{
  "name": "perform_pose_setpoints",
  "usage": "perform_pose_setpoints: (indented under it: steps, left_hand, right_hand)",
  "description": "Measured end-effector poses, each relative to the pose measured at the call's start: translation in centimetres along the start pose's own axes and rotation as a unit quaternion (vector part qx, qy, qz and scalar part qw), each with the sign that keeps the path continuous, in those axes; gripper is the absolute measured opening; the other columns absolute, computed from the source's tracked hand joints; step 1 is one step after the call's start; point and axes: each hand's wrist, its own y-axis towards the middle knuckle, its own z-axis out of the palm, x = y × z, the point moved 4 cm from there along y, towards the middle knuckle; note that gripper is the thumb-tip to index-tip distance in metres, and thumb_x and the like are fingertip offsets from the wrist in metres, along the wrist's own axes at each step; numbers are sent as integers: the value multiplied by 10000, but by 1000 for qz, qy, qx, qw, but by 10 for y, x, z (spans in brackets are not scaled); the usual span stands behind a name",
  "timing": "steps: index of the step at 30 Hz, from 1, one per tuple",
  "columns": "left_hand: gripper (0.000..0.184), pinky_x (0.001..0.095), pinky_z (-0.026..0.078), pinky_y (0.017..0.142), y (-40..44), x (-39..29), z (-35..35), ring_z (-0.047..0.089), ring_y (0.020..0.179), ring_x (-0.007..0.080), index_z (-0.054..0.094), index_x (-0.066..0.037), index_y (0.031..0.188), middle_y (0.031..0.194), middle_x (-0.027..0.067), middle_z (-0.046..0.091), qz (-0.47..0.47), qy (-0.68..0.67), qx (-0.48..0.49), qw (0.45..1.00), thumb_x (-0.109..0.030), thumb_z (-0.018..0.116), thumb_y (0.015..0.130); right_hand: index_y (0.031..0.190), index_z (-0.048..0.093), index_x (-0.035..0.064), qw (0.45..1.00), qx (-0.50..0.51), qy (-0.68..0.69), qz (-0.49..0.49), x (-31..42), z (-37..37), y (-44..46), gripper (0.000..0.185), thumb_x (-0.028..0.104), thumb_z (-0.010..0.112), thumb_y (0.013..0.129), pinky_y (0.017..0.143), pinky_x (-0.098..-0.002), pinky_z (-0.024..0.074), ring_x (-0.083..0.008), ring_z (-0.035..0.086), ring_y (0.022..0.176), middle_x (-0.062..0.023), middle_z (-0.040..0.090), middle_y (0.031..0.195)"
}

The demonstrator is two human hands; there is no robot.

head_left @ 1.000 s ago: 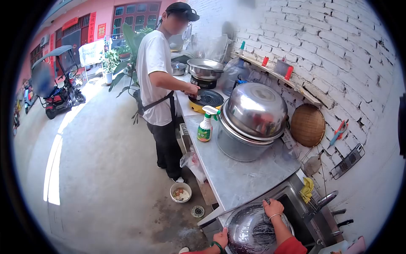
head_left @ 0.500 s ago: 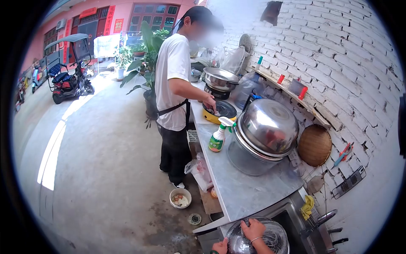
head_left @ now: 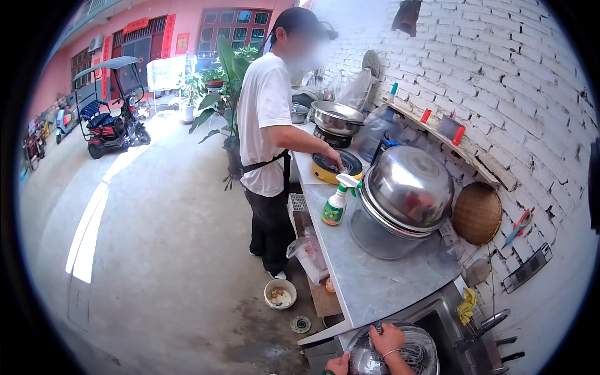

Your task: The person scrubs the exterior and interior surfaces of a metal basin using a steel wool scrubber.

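A shiny round metal basin [head_left: 420, 354], streaked with wet or soapy marks, lies at the bottom of the view by the sink. My left hand [head_left: 339, 364] is closed on its left rim. Pressed to the basin's upper part, my right hand [head_left: 389, 339] has its fingers curled over a dark grey scrubber [head_left: 377, 329], only partly visible. A bracelet circles my right wrist. The lower part of the basin falls outside the picture.
The sink [head_left: 445, 322] has a yellow cloth [head_left: 467, 306] and faucet [head_left: 495, 320]. On the counter [head_left: 381, 290] stand a large lidded pot [head_left: 409, 187] and spray bottle [head_left: 335, 205]. A person [head_left: 265, 125] touches a yellow cooker [head_left: 325, 173]. A bucket [head_left: 280, 294] stands on the floor.
The whole scene has shifted slightly right and down as my head turned. My hands keep their hold on the basin and scrubber, with little visible movement.
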Motion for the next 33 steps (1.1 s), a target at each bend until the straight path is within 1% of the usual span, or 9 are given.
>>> perform_pose_setpoints:
  steps: [4,6,8,10,13,19,23,27,33]
  left_hand:
    - [361,360,435,532,2,5,1,532,594,118,629,21,717,609,130,618,48,13,2,999,-268,528,909]
    - [361,361,433,531,1,0,-1,528,595,116,629,21,716,609,134,617,51,14,-3,999,-264,523,911]
    - [361,362,430,531,3,-1,0,523,595,115,628,20,714,608,139,615,54,12,-7,998,-261,519,913]
    - [372,366,426,532,7,12,4,518,591,117,626,23,721,610,145,614,-44,-20,15,999,-273,516,915]
    - [382,372,428,539,9,20,7,520,592,123,623,31,738,617,166,607,-74,-27,27,997,-289,514,916]
    - [404,396,431,556,11,28,9,557,594,162,618,41,760,666,222,605,-29,-2,9,1000,-309,493,918]
    - [402,401,431,559,10,22,5,586,602,198,619,40,767,691,227,616,-5,39,10,999,-314,498,913]
    - [372,393,456,594,-8,-29,-4,630,663,225,634,36,829,745,236,628,-27,45,47,998,-306,507,906]
    - [318,370,479,632,-8,-16,1,639,704,201,655,26,866,770,226,646,-10,29,33,999,-266,533,896]
  right_hand:
    - [642,610,65,1000,-19,-23,-8,-2,0,5,386,444,635,711,609,-442,461,-329,615,689,-119,629,707]
    - [683,634,81,998,52,-17,39,-13,6,15,364,445,634,695,628,-466,475,-344,627,695,-125,641,701]
    - [693,641,84,997,59,-30,39,-18,9,20,359,442,629,684,635,-466,479,-345,630,702,-128,645,704]
    - [704,648,87,996,64,-45,38,-19,11,23,355,440,624,673,642,-466,483,-346,633,709,-131,649,708]
    - [715,657,93,995,67,-59,52,-20,12,25,350,436,616,656,652,-464,489,-349,636,718,-140,657,730]
    - [716,658,95,995,70,-23,67,-21,11,24,339,425,616,651,653,-469,484,-355,632,714,-146,656,734]
    - [677,650,86,997,41,-22,55,-17,6,24,324,408,617,655,618,-453,470,-352,620,680,-145,638,689]
    - [683,657,79,998,8,-36,52,-31,7,28,340,417,616,669,624,-466,471,-369,618,693,-160,640,707]
    - [693,651,40,982,-57,-91,157,-116,-10,55,386,423,610,732,637,-483,486,-385,622,709,-186,642,731]
